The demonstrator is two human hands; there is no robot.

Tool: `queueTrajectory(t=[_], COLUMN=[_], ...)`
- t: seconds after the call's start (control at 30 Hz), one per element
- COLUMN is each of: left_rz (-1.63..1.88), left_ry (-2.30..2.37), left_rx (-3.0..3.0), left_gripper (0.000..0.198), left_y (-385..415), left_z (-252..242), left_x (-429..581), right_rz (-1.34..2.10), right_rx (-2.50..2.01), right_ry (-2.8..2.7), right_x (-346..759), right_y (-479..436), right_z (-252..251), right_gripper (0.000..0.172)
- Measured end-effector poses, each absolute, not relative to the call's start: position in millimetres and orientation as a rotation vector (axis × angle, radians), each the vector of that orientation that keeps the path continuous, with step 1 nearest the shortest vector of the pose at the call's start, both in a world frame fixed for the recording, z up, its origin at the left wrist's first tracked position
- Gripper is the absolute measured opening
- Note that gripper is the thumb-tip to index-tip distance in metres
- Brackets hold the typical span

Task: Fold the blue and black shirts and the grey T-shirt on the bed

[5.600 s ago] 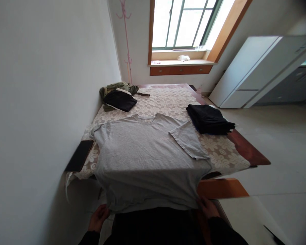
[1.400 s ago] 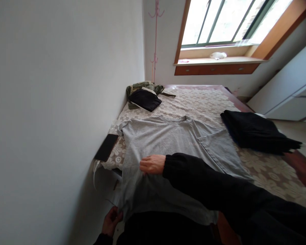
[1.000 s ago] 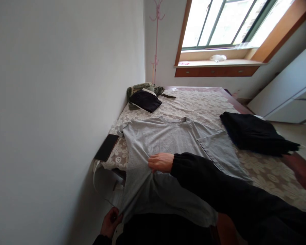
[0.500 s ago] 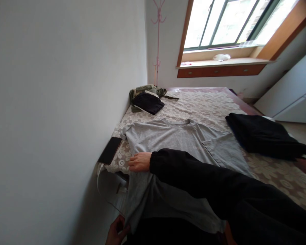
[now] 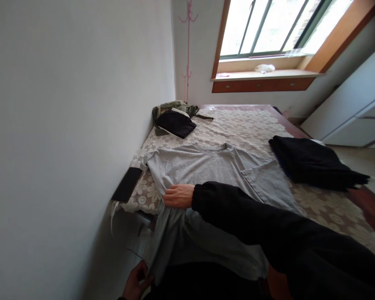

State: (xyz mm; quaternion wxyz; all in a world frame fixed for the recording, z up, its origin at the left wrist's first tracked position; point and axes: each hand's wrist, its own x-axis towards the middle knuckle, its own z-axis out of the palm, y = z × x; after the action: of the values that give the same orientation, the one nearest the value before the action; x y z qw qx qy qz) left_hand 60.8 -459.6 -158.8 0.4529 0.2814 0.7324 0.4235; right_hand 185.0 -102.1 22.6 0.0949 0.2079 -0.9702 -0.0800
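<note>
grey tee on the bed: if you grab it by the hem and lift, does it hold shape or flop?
Likely flops: the tee already drapes limp over the bed edge and bunches under the right hand. Probably light, since the left hand holds its hanging hem by a pinch. It may drag rather than slide on the textured cover.
</note>
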Motion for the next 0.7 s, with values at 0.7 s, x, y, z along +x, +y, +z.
queueTrajectory(t=[0.7], left_rz=[1.171], left_ry=[2.039], left_rx=[0.745], left_gripper=[0.063], left_y=[-465], left_z=[-135], left_x=[70], right_rz=[-0.315], right_rx=[0.534], right_ry=[-2.746], right_x=[127], right_y=[-108], right_z=[43], right_gripper=[0.016])
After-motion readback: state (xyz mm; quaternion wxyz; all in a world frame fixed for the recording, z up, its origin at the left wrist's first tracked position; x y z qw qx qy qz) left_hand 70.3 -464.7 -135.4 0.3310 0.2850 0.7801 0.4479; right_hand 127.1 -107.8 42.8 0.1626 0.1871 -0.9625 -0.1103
